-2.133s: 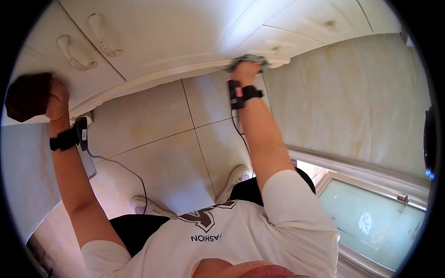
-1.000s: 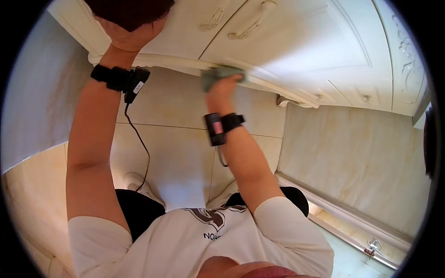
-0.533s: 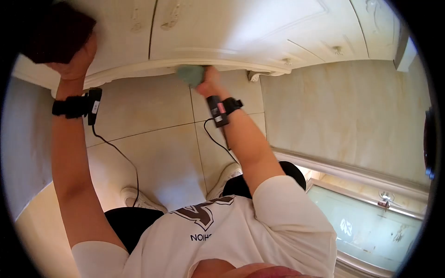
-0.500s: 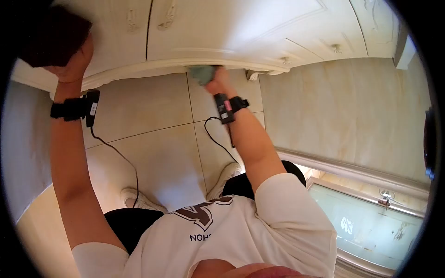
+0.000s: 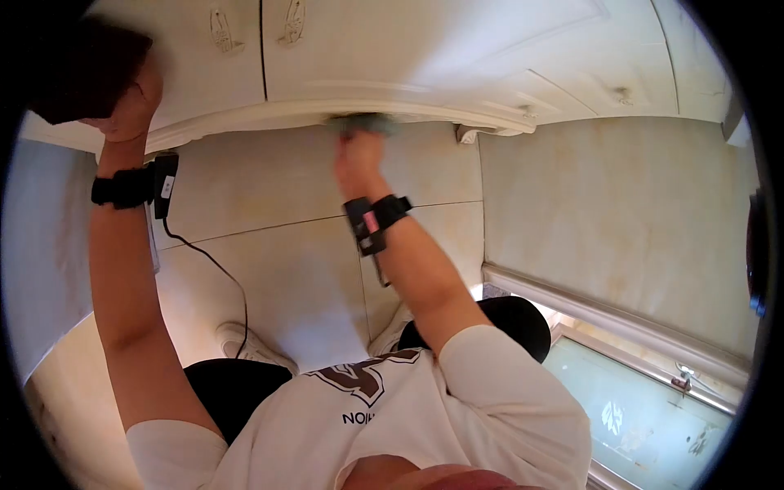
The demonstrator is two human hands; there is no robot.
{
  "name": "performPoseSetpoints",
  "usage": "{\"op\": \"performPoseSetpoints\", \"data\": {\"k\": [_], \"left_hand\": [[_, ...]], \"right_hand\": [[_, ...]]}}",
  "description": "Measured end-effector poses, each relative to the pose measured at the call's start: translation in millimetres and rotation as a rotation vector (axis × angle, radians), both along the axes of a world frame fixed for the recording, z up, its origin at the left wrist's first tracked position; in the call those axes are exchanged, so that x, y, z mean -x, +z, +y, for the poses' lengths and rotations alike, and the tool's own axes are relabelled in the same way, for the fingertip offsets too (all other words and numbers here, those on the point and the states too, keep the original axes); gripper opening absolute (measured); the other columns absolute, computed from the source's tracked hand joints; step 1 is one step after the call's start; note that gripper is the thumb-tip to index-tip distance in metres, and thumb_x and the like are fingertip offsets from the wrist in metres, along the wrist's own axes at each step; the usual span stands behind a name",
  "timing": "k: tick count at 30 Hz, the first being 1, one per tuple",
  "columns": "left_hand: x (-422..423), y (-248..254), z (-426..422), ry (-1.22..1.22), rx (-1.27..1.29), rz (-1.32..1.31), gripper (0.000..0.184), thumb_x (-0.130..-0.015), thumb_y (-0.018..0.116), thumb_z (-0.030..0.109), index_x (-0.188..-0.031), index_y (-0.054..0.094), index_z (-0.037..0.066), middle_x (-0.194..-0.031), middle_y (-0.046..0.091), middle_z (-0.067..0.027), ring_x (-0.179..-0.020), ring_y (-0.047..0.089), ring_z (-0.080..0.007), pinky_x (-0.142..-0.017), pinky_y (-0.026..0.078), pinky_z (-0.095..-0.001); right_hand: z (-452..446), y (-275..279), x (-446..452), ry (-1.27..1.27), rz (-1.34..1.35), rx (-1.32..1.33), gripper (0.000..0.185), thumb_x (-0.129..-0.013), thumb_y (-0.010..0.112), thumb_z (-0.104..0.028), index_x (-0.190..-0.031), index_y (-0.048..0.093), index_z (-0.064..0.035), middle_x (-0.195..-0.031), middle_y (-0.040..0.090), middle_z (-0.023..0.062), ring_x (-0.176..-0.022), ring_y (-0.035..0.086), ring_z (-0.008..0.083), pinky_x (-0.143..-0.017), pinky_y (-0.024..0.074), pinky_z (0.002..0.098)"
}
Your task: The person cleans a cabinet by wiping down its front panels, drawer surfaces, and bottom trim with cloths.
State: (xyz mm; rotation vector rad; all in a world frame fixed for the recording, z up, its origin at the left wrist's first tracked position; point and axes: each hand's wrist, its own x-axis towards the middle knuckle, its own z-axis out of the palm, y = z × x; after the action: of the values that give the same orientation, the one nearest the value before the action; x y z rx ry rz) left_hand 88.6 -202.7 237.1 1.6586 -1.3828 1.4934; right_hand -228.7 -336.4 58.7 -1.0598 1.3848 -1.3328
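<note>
At the upper left, my left hand [image 5: 139,102] is closed on a dark brown, block-like object [image 5: 90,69], raised in front of the white cabinet [image 5: 188,73]. What the object is, I cannot make out. My right hand [image 5: 359,155], smeared by motion, grips a grey-green cloth [image 5: 363,124] at the lower edge of the cabinet. The cloth meets the carved bottom trim [image 5: 286,114], and its far part is hidden under that edge. My right fingers show only partly.
A short cabinet foot [image 5: 468,134] stands to the right of the cloth. Tiled floor [image 5: 261,175] lies below. Black wrist devices [image 5: 366,224] trail a cable [image 5: 216,261] on the left. A frosted glass door panel [image 5: 637,408] is at the lower right.
My right hand has turned and shifted slightly left with the cloth, which now reaches farther under the cabinet edge. The left hand has barely moved. The view has shifted slightly.
</note>
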Motion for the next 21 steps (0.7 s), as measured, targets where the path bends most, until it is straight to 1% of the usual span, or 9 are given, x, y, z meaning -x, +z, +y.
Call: {"op": "performPoseSetpoints", "data": {"k": [3,5,8,9,11,14,17,19,21], "left_hand": [[-1,2,1,0.06,0.085,-0.087,0.032,-0.092,0.054,0.023,-0.112,0.059,-0.001,-0.108,0.062,-0.0158,-0.09,0.06,-0.0292,-0.076,0.049,-0.0424],[-2,4,1,0.006,0.053,-0.014,0.038,-0.092,0.053,0.029,-0.114,0.058,-0.002,-0.112,0.061,-0.0161,-0.095,0.059,-0.0305,-0.079,0.048,-0.0443],[2,3,-3,-0.066,0.019,0.079,0.041,-0.093,0.052,0.032,-0.115,0.058,-0.002,-0.115,0.06,-0.0167,-0.1,0.058,-0.0309,-0.083,0.046,-0.0451],[3,3,-3,-0.083,0.014,0.104,0.042,-0.093,0.051,0.032,-0.116,0.058,-0.002,-0.115,0.06,-0.0169,-0.101,0.057,-0.0309,-0.084,0.046,-0.0452],[6,4,-3,-0.024,0.095,0.041,0.04,-0.093,0.051,0.032,-0.116,0.058,-0.001,-0.117,0.059,-0.0177,-0.105,0.056,-0.0318,-0.088,0.044,-0.0461],[-4,-4,-2,0.069,0.038,-0.03,0.042,-0.092,0.052,0.035,-0.117,0.059,0.001,-0.118,0.059,-0.0166,-0.106,0.055,-0.032,-0.091,0.042,-0.0449],[1,3,-2,-0.055,0.074,0.036,0.046,-0.081,0.066,0.038,-0.115,0.063,0.007,-0.116,0.061,-0.0075,-0.106,0.057,-0.026,-0.089,0.042,-0.0374],[1,2,-1,-0.018,0.082,0.028,0.046,-0.079,0.07,0.038,-0.112,0.065,0.007,-0.116,0.062,-0.0052,-0.107,0.058,-0.0243,-0.088,0.043,-0.0345],[-4,0,-1,0.07,0.077,-0.01,0.044,-0.08,0.069,0.038,-0.111,0.066,0.007,-0.117,0.062,-0.0058,-0.107,0.058,-0.0245,-0.088,0.043,-0.0339]], "right_hand": [[57,55,-55,0.314,-0.634,-0.502,0.02,-0.083,0.055,-0.007,-0.103,0.057,-0.0026,-0.104,0.06,0.0129,-0.094,0.057,0.0285,-0.085,0.05,0.0374],[63,82,-55,0.427,-0.761,-0.65,0.019,-0.087,0.053,-0.003,-0.106,0.055,-0.003,-0.108,0.058,0.0113,-0.096,0.056,0.0267,-0.088,0.05,0.0357],[24,93,23,0.779,1.02,-0.077,0.023,-0.09,0.051,-0.008,-0.111,0.057,-0.0027,-0.112,0.06,0.0129,-0.103,0.057,0.0232,-0.087,0.0489,0.0344],[4,84,48,0.557,0.592,-0.276,0.024,-0.089,0.049,-0.008,-0.111,0.057,-0.0029,-0.111,0.061,0.0128,-0.102,0.058,0.0237,-0.085,0.0495,0.0349],[-36,67,97,-0.166,-0.631,-0.231,0.026,-0.089,0.045,-0.007,-0.112,0.057,-0.0033,-0.108,0.061,0.0126,-0.099,0.059,0.0247,-0.081,0.0506,0.0359],[-73,75,146,-0.371,-0.415,-0.008,0.025,-0.089,0.042,-0.004,-0.111,0.053,-0.0015,-0.101,0.061,0.0113,-0.098,0.058,0.0245,-0.076,0.0501,0.0361],[-80,57,129,-0.264,-0.114,0.095,0.011,-0.089,0.045,-0.004,-0.098,0.052,-0.0035,-0.086,0.054,0.0036,-0.074,0.05,0.0192,-0.065,0.0429,0.033],[-46,49,80,-0.257,-0.04,0.219,0.012,-0.089,0.045,-0.003,-0.097,0.054,-0.004,-0.087,0.052,0.001,-0.076,0.046,0.0156,-0.07,0.0408,0.0303],[14,79,38,-0.071,0.01,-0.041,0.022,-0.091,0.044,-0.001,-0.108,0.057,-0.0031,-0.093,0.054,0.0008,-0.084,0.047,0.0131,-0.075,0.0403,0.0293]]}}
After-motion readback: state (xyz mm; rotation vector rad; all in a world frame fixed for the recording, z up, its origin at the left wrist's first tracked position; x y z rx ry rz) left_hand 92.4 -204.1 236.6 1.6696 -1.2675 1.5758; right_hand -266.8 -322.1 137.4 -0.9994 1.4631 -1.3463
